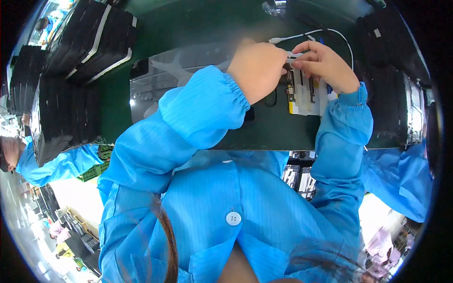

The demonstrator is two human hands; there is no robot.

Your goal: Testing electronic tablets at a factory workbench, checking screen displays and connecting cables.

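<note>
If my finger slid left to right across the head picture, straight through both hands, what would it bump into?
Tall black stacks → shiny grey sheet → blue left sleeve → left hand → electronic assembly → right hand → white cable → dark stack at the right.

"What's the count at the tabletop point(174, 23)?"
"One left hand point(259, 68) plus one right hand point(328, 66), making two."
"And things?"
"One electronic assembly point(291, 92), one white cable point(293, 36); the stacked black slabs point(66, 111) blur beyond counting."
</note>
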